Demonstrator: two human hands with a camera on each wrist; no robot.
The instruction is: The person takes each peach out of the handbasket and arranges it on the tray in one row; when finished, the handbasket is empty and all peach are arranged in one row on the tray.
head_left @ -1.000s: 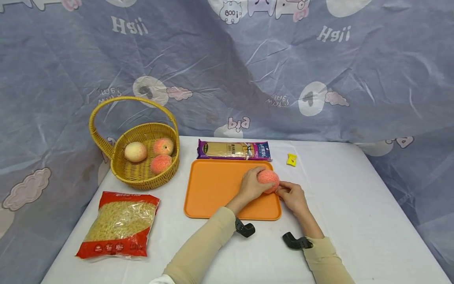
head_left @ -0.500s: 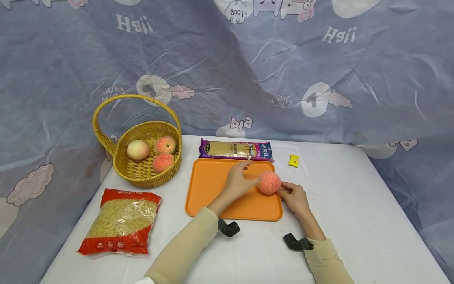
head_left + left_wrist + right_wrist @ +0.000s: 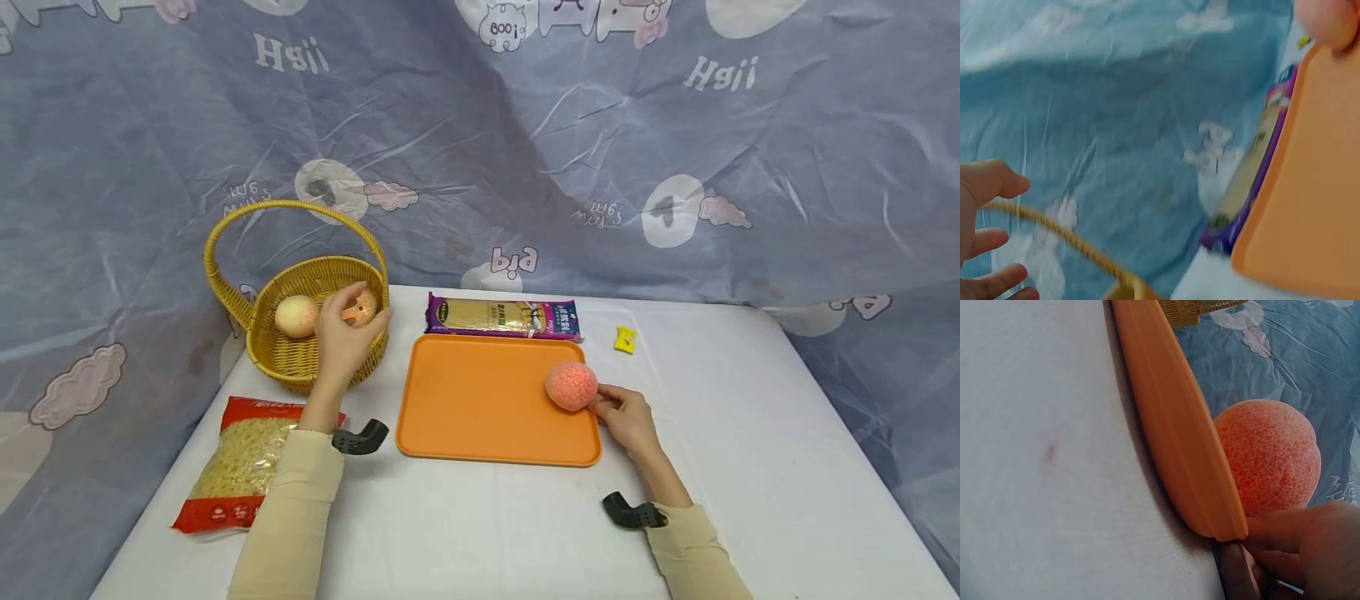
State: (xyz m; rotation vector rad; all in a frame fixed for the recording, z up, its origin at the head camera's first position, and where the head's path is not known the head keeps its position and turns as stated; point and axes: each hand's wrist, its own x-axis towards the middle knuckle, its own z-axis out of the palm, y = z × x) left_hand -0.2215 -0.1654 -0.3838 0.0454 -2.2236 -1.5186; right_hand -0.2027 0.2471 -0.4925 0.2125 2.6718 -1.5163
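My left hand [image 3: 341, 337] hovers over the yellow wicker basket [image 3: 283, 363], fingers spread and holding nothing. In the basket lie a pale peach [image 3: 296, 317] and a redder peach [image 3: 366, 308], partly behind the fingers; a third peach seen earlier is hidden by the hand. A coral-pink peach [image 3: 572, 386] sits near the right side of the orange tray [image 3: 480, 400]. Beside that peach, my right hand [image 3: 628, 423] pinches the tray's right edge, as the right wrist view shows, thumb on the peach's side and fingers beneath.
A purple-edged pack of noodles [image 3: 502, 318] lies along the tray's back edge. Right of it is a small yellow wrapped candy [image 3: 625, 339]. A red bag of pasta [image 3: 240, 467] lies front left, partly under the left forearm. The basket's tall handle [image 3: 300, 204] arches above it.
My left hand has let go of the coral-pink peach on the tray and swung left to the basket. The right hand has stayed at the tray's edge.
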